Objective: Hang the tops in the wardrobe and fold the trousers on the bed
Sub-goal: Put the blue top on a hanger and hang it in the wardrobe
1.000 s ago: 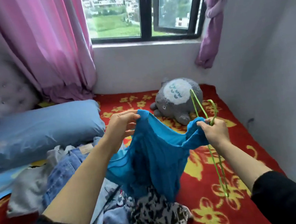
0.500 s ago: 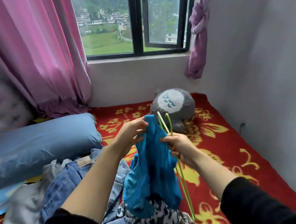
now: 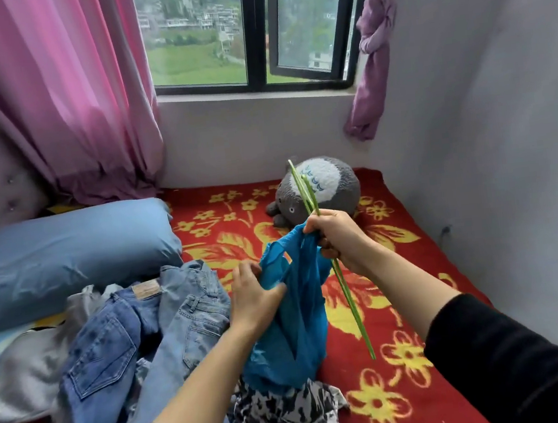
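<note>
Two hands are up over the bed [image 3: 414,300]. What does the right hand [image 3: 339,239] have?

It is closed round a green hanger [image 3: 352,308] and, in the same grip, the upper edge of a blue top [image 3: 294,340]. The hanger's thin rods stick up past the knuckles in front of a grey plush toy [image 3: 337,188] and slant down below the wrist.

And the left hand [image 3: 253,295]?

Lower and to the left, with its fingers curled into the blue fabric beside an armhole, holding it.

Where is the top itself?

It hangs from the right hand above the bed's red flowered cover. Its lower end rests on a black-and-white patterned garment [image 3: 285,417] near the bottom edge of the view.

Is the hanger inside the top?

I cannot tell. The rods run just beside the fabric on its right, and the fist hides where they meet.

And the trousers?

Two pairs lie rumpled and overlapping on the bed, left of the left forearm: dark jeans [image 3: 106,353] and pale jeans [image 3: 192,320]. A grey garment [image 3: 22,372] lies crumpled further left, and a blue pillow [image 3: 68,250] lies behind them.
</note>
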The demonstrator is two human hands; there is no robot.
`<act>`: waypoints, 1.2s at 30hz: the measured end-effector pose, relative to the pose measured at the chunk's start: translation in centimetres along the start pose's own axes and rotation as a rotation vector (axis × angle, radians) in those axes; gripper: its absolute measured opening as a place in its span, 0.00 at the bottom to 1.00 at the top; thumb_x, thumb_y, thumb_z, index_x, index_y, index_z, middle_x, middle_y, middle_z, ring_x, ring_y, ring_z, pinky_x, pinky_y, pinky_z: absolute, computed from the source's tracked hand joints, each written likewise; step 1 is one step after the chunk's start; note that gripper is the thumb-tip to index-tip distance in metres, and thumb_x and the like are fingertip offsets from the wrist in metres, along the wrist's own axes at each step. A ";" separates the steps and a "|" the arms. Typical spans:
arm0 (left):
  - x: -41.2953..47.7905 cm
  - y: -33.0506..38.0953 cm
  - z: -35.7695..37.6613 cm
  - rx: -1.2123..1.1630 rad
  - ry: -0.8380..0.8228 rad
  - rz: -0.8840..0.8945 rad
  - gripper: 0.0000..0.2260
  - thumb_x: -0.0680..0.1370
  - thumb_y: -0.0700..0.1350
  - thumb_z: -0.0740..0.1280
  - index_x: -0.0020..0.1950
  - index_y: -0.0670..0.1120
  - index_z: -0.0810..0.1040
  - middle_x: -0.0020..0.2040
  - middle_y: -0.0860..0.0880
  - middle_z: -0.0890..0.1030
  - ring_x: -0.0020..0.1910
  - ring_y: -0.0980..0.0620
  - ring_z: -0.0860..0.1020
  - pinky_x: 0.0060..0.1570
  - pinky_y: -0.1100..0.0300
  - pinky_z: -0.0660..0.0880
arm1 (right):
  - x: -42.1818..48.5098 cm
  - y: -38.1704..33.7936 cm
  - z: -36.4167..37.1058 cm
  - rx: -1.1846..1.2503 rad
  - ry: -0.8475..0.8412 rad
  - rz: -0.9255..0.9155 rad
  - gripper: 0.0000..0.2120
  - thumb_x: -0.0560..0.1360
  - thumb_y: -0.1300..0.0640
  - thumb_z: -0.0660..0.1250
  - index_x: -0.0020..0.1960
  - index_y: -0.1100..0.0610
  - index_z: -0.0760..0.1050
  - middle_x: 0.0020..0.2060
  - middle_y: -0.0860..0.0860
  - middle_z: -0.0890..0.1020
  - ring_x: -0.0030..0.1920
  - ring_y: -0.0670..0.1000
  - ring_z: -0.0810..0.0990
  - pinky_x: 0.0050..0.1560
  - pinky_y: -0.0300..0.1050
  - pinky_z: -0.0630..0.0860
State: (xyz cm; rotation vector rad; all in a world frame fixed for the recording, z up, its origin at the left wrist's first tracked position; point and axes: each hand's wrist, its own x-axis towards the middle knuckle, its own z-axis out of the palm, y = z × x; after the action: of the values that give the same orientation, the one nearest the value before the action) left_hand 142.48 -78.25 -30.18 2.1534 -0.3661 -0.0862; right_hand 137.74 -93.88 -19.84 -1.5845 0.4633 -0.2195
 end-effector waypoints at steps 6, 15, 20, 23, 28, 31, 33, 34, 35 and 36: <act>4.2 7.1 -3.0 -0.083 -0.155 0.335 0.15 0.74 0.46 0.70 0.60 0.51 0.78 0.54 0.53 0.80 0.52 0.51 0.77 0.52 0.55 0.74 | 0.3 -2.4 -1.6 -0.028 -0.032 -0.038 0.16 0.69 0.67 0.61 0.27 0.52 0.65 0.27 0.48 0.64 0.25 0.46 0.58 0.22 0.35 0.53; 7.3 19.4 -9.1 -0.159 -0.221 0.516 0.12 0.71 0.47 0.70 0.39 0.38 0.76 0.32 0.46 0.75 0.32 0.51 0.73 0.36 0.50 0.77 | 1.1 -9.8 -5.7 -0.091 0.100 -0.210 0.09 0.73 0.61 0.62 0.34 0.53 0.74 0.25 0.48 0.66 0.25 0.47 0.60 0.22 0.34 0.54; 9.4 23.8 -12.5 0.110 -0.184 0.240 0.13 0.72 0.50 0.70 0.39 0.40 0.78 0.28 0.49 0.67 0.26 0.53 0.64 0.28 0.60 0.64 | 1.1 -12.2 -7.6 0.105 0.230 -0.303 0.12 0.82 0.55 0.53 0.60 0.53 0.73 0.27 0.50 0.65 0.21 0.45 0.61 0.19 0.33 0.56; 10.7 23.2 -13.5 -0.011 -0.189 0.047 0.09 0.73 0.45 0.70 0.40 0.40 0.75 0.28 0.48 0.66 0.24 0.52 0.62 0.25 0.61 0.61 | 0.4 -10.9 -9.3 0.253 0.201 -0.331 0.13 0.83 0.54 0.51 0.63 0.51 0.70 0.24 0.49 0.62 0.21 0.44 0.58 0.20 0.34 0.54; 11.9 21.3 -13.2 -0.198 -0.051 -0.099 0.13 0.72 0.45 0.73 0.41 0.40 0.71 0.33 0.45 0.69 0.30 0.50 0.67 0.29 0.58 0.67 | -0.7 -8.2 -10.9 0.296 0.021 -0.180 0.14 0.80 0.51 0.59 0.47 0.59 0.78 0.21 0.47 0.58 0.19 0.43 0.55 0.19 0.32 0.50; 12.1 20.7 -13.2 -0.250 0.010 -0.114 0.15 0.73 0.45 0.72 0.51 0.38 0.71 0.36 0.45 0.69 0.32 0.50 0.69 0.29 0.58 0.68 | -0.8 -6.5 -11.1 0.223 -0.073 -0.071 0.13 0.78 0.50 0.61 0.43 0.59 0.77 0.22 0.47 0.57 0.21 0.43 0.54 0.20 0.33 0.48; 12.1 20.4 -13.4 -0.250 0.053 -0.099 0.15 0.74 0.45 0.71 0.54 0.38 0.72 0.36 0.45 0.69 0.32 0.51 0.68 0.28 0.60 0.68 | -0.9 -5.5 -10.9 0.156 -0.101 -0.041 0.13 0.77 0.50 0.62 0.43 0.59 0.77 0.22 0.46 0.57 0.21 0.43 0.54 0.21 0.34 0.48; 12.0 20.2 -13.4 -0.232 0.068 -0.092 0.14 0.75 0.46 0.71 0.54 0.38 0.73 0.36 0.46 0.69 0.32 0.51 0.68 0.28 0.60 0.68 | -1.0 -5.0 -10.8 0.114 -0.098 -0.035 0.13 0.78 0.51 0.62 0.43 0.59 0.77 0.22 0.46 0.58 0.21 0.43 0.54 0.21 0.34 0.48; 12.0 20.0 -13.5 -0.203 0.078 -0.084 0.13 0.75 0.47 0.71 0.52 0.39 0.74 0.35 0.46 0.69 0.31 0.51 0.68 0.28 0.59 0.68 | -1.0 -4.7 -10.6 0.061 -0.083 -0.039 0.13 0.78 0.52 0.62 0.43 0.60 0.77 0.22 0.46 0.58 0.21 0.43 0.54 0.20 0.35 0.50; 12.0 19.8 -13.6 -0.169 0.084 -0.070 0.12 0.75 0.47 0.70 0.49 0.40 0.75 0.34 0.46 0.69 0.31 0.51 0.68 0.27 0.59 0.67 | -1.1 -4.4 -10.3 0.000 -0.063 -0.049 0.13 0.79 0.53 0.62 0.43 0.61 0.78 0.21 0.45 0.59 0.21 0.43 0.55 0.20 0.35 0.51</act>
State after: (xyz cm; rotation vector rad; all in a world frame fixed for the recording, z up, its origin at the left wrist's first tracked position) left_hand 152.11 -81.56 -5.34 1.9954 -0.2270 -0.0638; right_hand 133.18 -102.70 -14.55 -1.5998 0.3761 -0.2065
